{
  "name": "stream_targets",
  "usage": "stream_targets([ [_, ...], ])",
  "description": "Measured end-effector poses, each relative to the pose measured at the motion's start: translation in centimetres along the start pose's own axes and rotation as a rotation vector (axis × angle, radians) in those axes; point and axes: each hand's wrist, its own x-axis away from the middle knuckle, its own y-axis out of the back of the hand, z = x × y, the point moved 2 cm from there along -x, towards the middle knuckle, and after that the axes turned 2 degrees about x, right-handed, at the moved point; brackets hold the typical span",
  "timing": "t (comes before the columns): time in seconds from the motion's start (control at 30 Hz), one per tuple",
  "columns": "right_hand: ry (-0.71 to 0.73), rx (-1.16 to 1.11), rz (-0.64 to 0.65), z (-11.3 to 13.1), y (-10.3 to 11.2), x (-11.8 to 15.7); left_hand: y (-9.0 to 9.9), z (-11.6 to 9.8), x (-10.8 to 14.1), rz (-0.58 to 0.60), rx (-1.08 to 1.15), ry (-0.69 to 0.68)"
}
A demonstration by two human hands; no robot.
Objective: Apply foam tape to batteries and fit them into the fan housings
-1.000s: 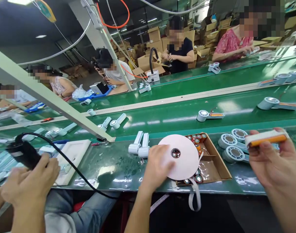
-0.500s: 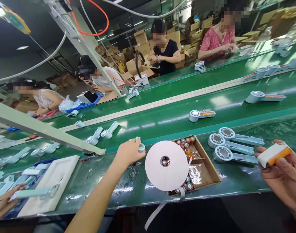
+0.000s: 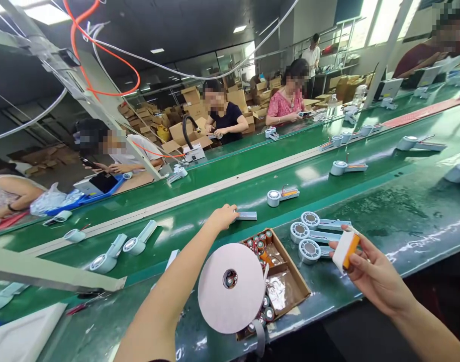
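Note:
My left hand (image 3: pixel 222 217) reaches out over the green conveyor belt (image 3: pixel 365 188) and is closed on the head of a pale blue handheld fan body (image 3: pixel 247 215), whose handle sticks out to the right. My right hand (image 3: pixel 371 274) grips a white and orange battery pack (image 3: pixel 346 250) above the bench's front edge. Between my arms a large white tape roll (image 3: pixel 232 287) leans on a cardboard box (image 3: pixel 295 281) of small round parts. Three fan housings (image 3: pixel 310 234) lie just left of my right hand.
More fan units lie along the belt (image 3: pixel 282 195) (image 3: pixel 345 167) (image 3: pixel 137 241). Several co-workers sit on the far side, one in a dark shirt (image 3: pixel 224 118). A white tray (image 3: pixel 22 337) is at bottom left, with a slanted frame bar (image 3: pixel 52 274) above it.
My left hand left the tape roll, took a fan body from the bench and carried it out onto the belt. My right hand kept the battery pack and drew it inward.

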Motion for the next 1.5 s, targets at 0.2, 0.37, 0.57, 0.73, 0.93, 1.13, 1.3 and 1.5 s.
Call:
stream_targets([
  [0.2, 0.13, 0.228, 0.32, 2.6, -4.5, -3.7, -1.0, -2.4, -3.8, 0.049, -0.013, 0.256],
  [0.37, 0.315, 0.796, 0.611, 1.8, -10.6, -11.3, -0.3, -2.1, -4.8, 0.087, 0.052, 0.273],
  [0.57, 0.506, 1.306, 0.674, -1.6, -17.6, -18.8, 1.4, 0.3, -2.9, 0.063, 0.177, 0.196],
  [0.73, 0.586, 1.599, 0.752, -4.2, -20.2, -20.8, 0.7, 0.7, -2.2, -0.045, 0.245, 0.196],
  [0.93, 0.564, 1.804, 0.854, -5.9, -19.2, -22.0, -0.2, 0.3, -3.4, -0.142, 0.318, 0.275],
  [1.13, 0.477, 1.92, 0.91, -6.4, -20.0, -22.4, 0.0, -1.1, -4.5, -0.197, 0.358, 0.364],
  [1.3, 0.442, 1.971, 0.909, -6.5, -21.3, -22.2, 0.2, -2.8, -1.8, -0.251, 0.399, 0.348],
  [1.5, 0.43, 1.95, 1.043, -6.8, -21.8, -22.4, -1.5, -5.7, 6.3, -0.34, 0.39, 0.233],
])
